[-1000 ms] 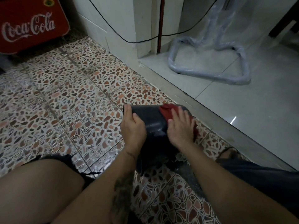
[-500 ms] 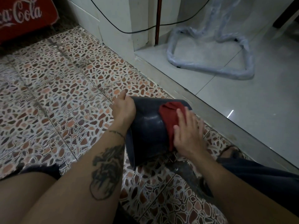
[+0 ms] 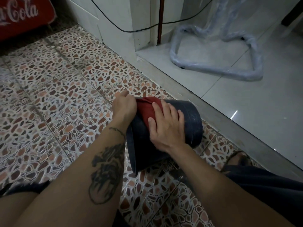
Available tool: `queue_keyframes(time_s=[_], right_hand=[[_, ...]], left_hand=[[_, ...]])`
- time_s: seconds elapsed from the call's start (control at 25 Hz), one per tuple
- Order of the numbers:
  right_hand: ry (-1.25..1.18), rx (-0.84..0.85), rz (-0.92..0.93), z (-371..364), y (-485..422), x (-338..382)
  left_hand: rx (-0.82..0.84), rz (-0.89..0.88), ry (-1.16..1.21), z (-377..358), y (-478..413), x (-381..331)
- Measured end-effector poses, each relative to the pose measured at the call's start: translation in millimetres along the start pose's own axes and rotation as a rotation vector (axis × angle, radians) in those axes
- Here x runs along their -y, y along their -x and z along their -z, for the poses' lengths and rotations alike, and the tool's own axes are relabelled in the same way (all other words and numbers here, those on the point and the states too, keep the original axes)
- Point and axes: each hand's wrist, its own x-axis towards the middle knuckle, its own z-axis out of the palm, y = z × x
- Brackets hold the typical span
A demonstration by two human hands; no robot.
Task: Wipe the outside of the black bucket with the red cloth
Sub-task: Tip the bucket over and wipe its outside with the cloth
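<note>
The black bucket (image 3: 192, 122) lies on its side on the patterned floor tiles, its rim toward me and its base pointing away to the right. The red cloth (image 3: 146, 109) is spread over the bucket's upper wall. My right hand (image 3: 165, 126) lies flat on the cloth, fingers spread, pressing it against the bucket. My left hand (image 3: 125, 106) grips the bucket's upper left side next to the cloth's edge. The underside of the bucket is hidden.
A grey stone threshold (image 3: 229, 122) runs diagonally just right of the bucket, with pale glossy floor beyond. A plastic-wrapped metal frame (image 3: 218, 71) stands there. A red Coca-Cola cooler (image 3: 21, 15) sits at the top left. My knees and sandalled foot (image 3: 237, 159) flank the bucket.
The red cloth and my right hand have slid from the bucket's right end toward the left, up to my left hand. The camera view has shifted slightly.
</note>
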Motion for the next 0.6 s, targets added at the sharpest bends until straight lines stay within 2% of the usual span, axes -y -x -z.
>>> queue_keyframes(time_s=[0.08,0.24,0.4,0.6], right_hand=[[0.040,0.011,-0.029,2,-16,-11],[0.066,0.019,-0.241,6,-44,-37],[0.101,0.088,-0.402,16,-49,-66],[0.057,0.165,-0.554,22,-49,-67]], left_hand=[[0.022,-0.008,0.005,3,-4,-1],[0.040,-0.072,-0.042,1,2,-4],[-0.168,-0.268,-0.110,3,47,7],[-0.191,-0.449,-0.144,-1,132,64]])
